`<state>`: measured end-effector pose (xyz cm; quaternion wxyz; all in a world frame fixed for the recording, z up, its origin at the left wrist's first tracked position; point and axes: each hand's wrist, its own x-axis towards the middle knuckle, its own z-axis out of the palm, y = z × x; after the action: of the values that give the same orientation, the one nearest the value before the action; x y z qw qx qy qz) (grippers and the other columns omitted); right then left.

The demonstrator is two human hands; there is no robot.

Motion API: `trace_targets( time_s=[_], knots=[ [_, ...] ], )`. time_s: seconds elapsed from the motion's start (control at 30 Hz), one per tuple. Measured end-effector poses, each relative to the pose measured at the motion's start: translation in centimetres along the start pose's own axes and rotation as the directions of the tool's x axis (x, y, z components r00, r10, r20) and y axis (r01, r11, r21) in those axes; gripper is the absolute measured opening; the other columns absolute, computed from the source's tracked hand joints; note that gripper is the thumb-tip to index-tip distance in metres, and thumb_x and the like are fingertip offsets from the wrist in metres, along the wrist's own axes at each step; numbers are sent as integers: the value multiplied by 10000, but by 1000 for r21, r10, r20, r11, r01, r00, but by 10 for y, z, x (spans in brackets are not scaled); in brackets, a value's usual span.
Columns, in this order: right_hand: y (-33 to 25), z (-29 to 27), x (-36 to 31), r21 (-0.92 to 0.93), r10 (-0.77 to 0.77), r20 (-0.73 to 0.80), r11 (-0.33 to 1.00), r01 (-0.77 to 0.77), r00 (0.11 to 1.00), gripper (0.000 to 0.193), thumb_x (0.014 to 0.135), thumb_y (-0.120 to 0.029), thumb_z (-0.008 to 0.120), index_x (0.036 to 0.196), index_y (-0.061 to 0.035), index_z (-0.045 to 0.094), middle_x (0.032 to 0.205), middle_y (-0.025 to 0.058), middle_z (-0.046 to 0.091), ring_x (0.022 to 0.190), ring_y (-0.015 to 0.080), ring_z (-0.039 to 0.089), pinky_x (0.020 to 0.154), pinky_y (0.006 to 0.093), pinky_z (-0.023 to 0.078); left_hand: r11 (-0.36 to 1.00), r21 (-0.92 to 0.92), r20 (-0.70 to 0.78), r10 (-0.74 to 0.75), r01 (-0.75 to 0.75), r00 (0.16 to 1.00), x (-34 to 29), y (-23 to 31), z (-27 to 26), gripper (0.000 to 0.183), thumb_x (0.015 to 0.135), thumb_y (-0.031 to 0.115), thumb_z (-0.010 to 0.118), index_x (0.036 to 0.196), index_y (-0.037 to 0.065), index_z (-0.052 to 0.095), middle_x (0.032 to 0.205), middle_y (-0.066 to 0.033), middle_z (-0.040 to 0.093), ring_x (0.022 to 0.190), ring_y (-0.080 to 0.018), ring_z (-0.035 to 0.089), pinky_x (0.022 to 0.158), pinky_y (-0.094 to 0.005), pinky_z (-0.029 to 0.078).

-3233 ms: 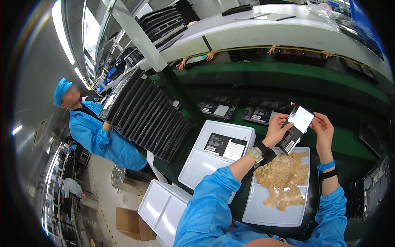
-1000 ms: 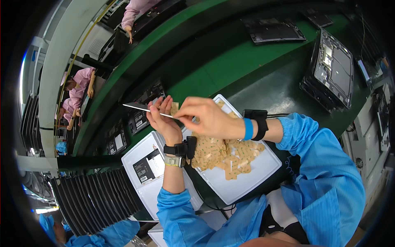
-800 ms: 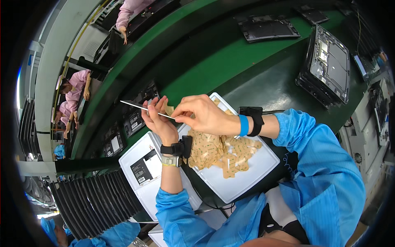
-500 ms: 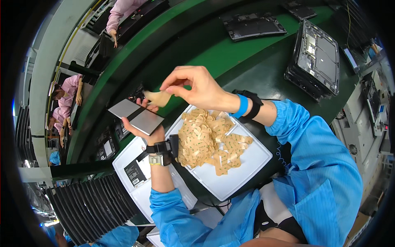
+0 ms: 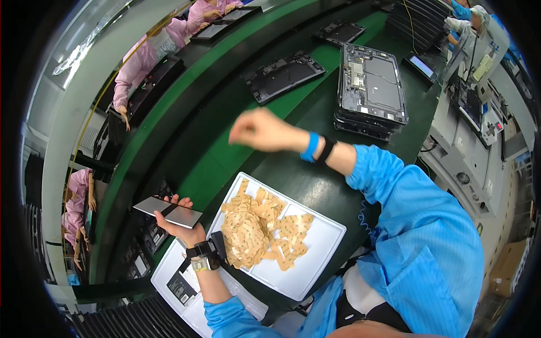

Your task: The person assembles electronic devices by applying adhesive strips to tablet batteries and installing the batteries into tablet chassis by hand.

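My left hand (image 5: 181, 230) is closed around a flat silver battery pack (image 5: 183, 217) with a black band across its middle, held tilted at the left. Out over the green bench, my right hand (image 5: 262, 130) is raised and smeared by motion; its fingers look curled, and I see no paper piece in it. Below it lies a white tray (image 5: 324, 250) with a heap of tan backing-paper pieces (image 5: 245, 232) marked in green. Beside my left wrist, another white tray (image 5: 163, 269) holds a black labelled flat piece (image 5: 181, 288).
A stack of opened tablet housings (image 5: 372, 84) stands beyond my right arm. Further off lie an opened tablet (image 5: 282, 76) and another housing (image 5: 341, 34). A row of black trays (image 5: 124, 321) fills the lower left. People in pink sleeves (image 5: 135, 67) work across the bench.
My right hand has moved away from the battery pack; the tan paper it pinched no longer shows in it. My left hand sits lower with the battery pack. The view has turned right.
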<state>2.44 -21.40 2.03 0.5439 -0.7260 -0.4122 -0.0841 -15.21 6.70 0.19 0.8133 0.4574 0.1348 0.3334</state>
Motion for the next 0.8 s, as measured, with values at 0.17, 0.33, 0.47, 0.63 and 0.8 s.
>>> trace_targets(
  time_s=[0.17, 0.33, 0.47, 0.63, 0.8],
  knots=[
    [130, -57, 60, -604, 108, -665, 505, -617, 739, 349, 760, -244, 669, 1004, -16, 770, 1088, 172, 724, 1137, 374, 611, 966, 510, 459, 1000, 3, 29, -15, 15, 999, 8, -4, -12, 618, 997, 615, 500, 1254, 54, 535, 1028, -143, 639, 783, -269, 673, 694, -342, 547],
    [204, -86, 35, -567, 204, -782, 161, -808, 589, 688, 841, -301, 611, 1418, 68, 540, 1537, 259, 479, 1498, 447, 325, 1235, 501, 235, 999, 8, 32, -40, 40, 999, 8, -9, -13, 653, 981, 630, 528, 1271, 45, 530, 1054, -150, 642, 786, -257, 689, 687, -322, 561],
    [212, -90, 44, -532, 52, -841, 102, -841, 538, 657, 878, -293, 574, 1413, 82, 501, 1476, 281, 517, 1344, 403, 491, 1140, 498, 317, 1000, 18, 38, -26, 25, 999, 6, -15, -16, 694, 995, 622, 513, 1339, 20, 484, 1063, -167, 636, 781, -260, 689, 675, -339, 571],
    [203, -93, 45, -612, 198, -774, 8, -791, 601, 438, 868, -303, 654, 1198, -16, 642, 1204, 180, 656, 1171, 343, 580, 1006, 487, 380, 999, 32, 80, -17, 15, 997, 7, -16, -12, 660, 1004, 586, 520, 1361, 32, 475, 1075, -169, 630, 773, -255, 683, 682, -347, 567],
    [166, -38, 43, -648, 361, -617, 271, -712, 699, 597, 837, -508, 784, 1203, -57, 648, 1210, 170, 626, 1190, 356, 589, 971, 559, 453, 992, 117, 129, 26, -41, 991, 2, -12, -12, 673, 1020, 557, 509, 1425, 24, 437, 1102, -175, 627, 775, -256, 683, 697, -350, 556]
  ],
)
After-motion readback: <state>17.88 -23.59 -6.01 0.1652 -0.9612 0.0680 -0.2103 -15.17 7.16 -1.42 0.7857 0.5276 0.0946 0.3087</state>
